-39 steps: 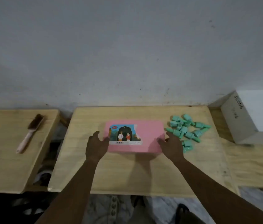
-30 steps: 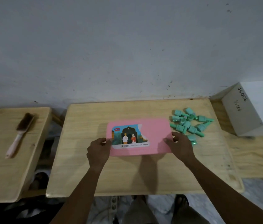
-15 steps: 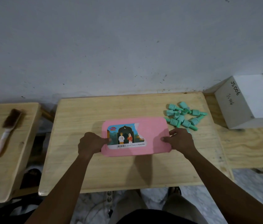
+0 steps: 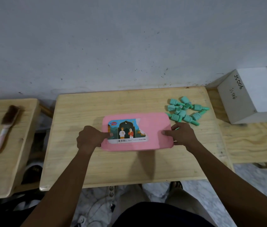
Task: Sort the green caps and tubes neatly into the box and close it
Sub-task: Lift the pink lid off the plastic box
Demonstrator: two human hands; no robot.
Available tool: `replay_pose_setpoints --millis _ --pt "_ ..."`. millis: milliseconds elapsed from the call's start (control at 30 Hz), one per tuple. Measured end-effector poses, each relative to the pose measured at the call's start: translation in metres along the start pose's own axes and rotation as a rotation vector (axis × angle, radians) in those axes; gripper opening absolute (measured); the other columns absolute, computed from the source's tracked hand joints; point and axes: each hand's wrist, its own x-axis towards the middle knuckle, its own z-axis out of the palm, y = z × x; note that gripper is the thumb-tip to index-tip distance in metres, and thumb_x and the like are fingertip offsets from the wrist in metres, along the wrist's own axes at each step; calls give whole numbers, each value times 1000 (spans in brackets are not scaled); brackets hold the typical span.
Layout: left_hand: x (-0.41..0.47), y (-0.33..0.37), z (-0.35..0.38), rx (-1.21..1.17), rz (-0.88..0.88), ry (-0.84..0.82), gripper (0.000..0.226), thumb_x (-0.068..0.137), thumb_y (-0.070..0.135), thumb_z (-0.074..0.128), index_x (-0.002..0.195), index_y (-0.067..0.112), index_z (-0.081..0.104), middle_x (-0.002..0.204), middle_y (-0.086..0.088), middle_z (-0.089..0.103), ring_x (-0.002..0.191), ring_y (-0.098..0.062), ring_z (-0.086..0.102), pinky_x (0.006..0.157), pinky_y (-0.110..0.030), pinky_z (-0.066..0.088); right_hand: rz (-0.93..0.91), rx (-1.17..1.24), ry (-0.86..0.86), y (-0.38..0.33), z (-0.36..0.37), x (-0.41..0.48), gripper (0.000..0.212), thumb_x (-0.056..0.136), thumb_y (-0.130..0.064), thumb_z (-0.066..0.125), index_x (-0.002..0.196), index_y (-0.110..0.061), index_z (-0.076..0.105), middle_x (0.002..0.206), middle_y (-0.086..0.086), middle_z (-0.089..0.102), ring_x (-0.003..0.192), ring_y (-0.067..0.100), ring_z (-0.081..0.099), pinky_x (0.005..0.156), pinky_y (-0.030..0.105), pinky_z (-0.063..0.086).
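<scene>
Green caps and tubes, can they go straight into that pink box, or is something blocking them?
Yes: the pink lid is on the box, covering its opening. The left hand and right hand grip its short ends. The green caps and tubes lie on the table beside its far right corner.

sedaap on pink box [image 4: 153,128], js006 on white block [image 4: 234,104]

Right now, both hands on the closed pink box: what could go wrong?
1. The green caps and tubes lie loose against the far right corner of the pink box, beside the right hand; prying the lid may scatter them.
2. Scattered pieces could roll off the right edge of the table.
3. The left hand grips one short end, so a popping lid could jerk the box.
</scene>
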Motion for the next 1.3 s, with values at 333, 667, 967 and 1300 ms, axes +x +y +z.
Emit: replay_pose_setpoints --millis 333,667,967,1300 --pt "-4 4 -11 -182 9 -67 65 36 50 91 74 3 70 71 -11 73 60 -21 71 70 -36 60 -47 -14 -65 -6 -9 -4 37 67 -27 87 82 -5 61 89 11 67 76 26 69 53 36 59" --pt "-13 -8 -2 -580 -74 -197 25 81 23 78 90 3 66 88 -11 72 70 -20 66 56 -27 50 -184 -342 83 -9 -11 -6 26 72 -38 81 72 -13 73 61 -2 70 49 10 67 66 32 59" --pt "-14 10 -12 -695 -151 -267 17 84 23 71 95 13 63 90 -6 65 72 -30 67 68 -36 60 30 332 -60 -19 -27 -3 31 70 -16 84 79 7 66 58 12 53 45 16 43 45 26 36" --pt "-10 5 -19 -743 -202 -387 33 86 27 71 112 8 64 112 -14 69 90 -33 69 73 -39 60 31 544 -145 -5 -13 -7 19 81 -16 75 90 -5 64 90 10 70 82 24 66 67 35 59"
